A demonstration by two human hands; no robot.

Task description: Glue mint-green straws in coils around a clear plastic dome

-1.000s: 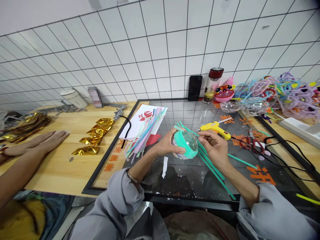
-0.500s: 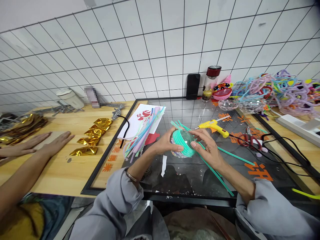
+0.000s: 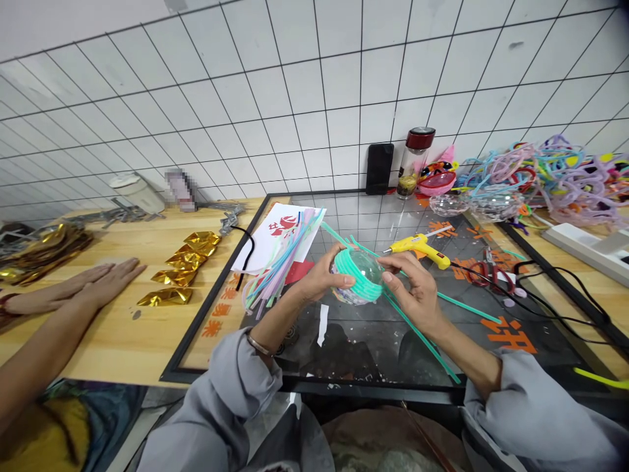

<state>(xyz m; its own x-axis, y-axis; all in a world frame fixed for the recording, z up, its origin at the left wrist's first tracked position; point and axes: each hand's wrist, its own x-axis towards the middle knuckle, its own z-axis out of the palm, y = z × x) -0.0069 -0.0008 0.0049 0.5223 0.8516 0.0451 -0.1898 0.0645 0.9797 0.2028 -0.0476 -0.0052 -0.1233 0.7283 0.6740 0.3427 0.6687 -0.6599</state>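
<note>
My left hand (image 3: 328, 278) grips a clear plastic bowl-like ball (image 3: 366, 263) from the left, thumb across its front. Rows of green pipe cleaner (image 3: 361, 283) wrap its side, and a multicoloured patch shows underneath. On the right, my right hand (image 3: 410, 283) pinches at the edge of the wrapping, thumb and forefinger together; the pipe cleaner between them is mostly hidden. One green end pokes out past my left hand toward the upper left. Loose green pipe cleaners (image 3: 425, 344) lie under and beside my right hand. A yellow glue gun (image 3: 420, 249) lies just beyond it.
Left of the ball, a bundle of pastel pipe cleaners (image 3: 282, 262) lies over white paper (image 3: 255, 246). Red-handled scissors (image 3: 489, 272), black cords and a white power strip (image 3: 590, 252) are on the right. A co-worker's hands (image 3: 105, 285) rest near gold foil pieces (image 3: 181, 265).
The ball has turned and tilted slightly in my hands, and a green end now reaches to the upper left. My right hand shifted slightly right. The co-worker's hands have come together.
</note>
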